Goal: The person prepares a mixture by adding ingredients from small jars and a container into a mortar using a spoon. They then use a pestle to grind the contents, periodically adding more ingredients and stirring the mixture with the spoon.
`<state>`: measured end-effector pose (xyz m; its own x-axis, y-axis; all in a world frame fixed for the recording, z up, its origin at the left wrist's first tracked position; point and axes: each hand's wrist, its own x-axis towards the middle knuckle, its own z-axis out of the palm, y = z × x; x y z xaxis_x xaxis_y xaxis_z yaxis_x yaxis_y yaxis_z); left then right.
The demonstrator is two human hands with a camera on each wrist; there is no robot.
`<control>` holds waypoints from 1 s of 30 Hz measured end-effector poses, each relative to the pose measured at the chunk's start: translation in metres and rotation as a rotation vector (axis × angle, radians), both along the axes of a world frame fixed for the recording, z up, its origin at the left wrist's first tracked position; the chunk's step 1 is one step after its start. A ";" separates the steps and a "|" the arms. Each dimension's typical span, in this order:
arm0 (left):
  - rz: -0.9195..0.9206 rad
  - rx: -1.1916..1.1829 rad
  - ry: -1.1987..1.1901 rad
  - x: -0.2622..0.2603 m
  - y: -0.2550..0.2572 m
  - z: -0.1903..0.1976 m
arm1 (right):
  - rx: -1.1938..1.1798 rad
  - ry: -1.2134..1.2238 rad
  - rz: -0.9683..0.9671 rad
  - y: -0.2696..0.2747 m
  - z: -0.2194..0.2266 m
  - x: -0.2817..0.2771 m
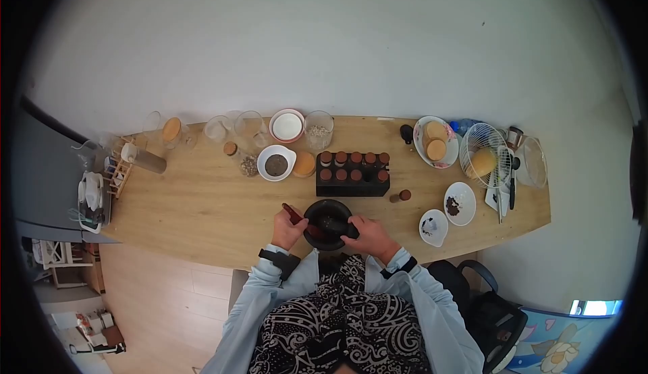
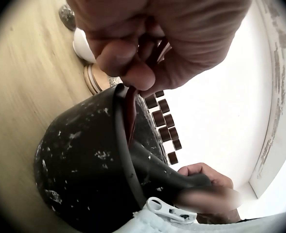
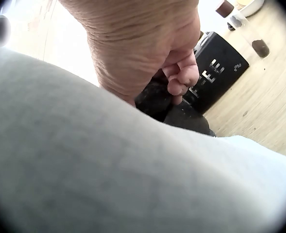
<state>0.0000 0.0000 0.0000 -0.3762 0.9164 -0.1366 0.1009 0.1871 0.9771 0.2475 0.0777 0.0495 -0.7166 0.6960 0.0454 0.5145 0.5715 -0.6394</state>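
Observation:
A black stone mortar [image 1: 329,203] with whitish scuffs stands at the table's front edge, right before the person. In the left wrist view, the fingers and thumb of the left hand [image 1: 286,231] pinch a dark red spoon [image 2: 130,114] at the mortar's rim, its lower end down inside. From the other side, the right hand [image 1: 371,237] grips the thick end of a black pestle [image 2: 155,170], which leans into the mortar. Some dark bits show in the bowl. The sleeve covers much of the right wrist view.
Behind the mortar stands a black rack [image 1: 351,189] of brown-capped vials. A loose vial [image 1: 400,197] lies to its right. White bowls [image 1: 461,194] and a wire basket [image 1: 466,165] are farther right. At the back left are glass jars [image 1: 251,121] and a bowl of dark grains [image 1: 276,177].

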 end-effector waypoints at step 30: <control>0.153 0.039 -0.726 -0.021 0.003 0.008 | -0.792 0.668 -0.649 0.019 -0.033 0.069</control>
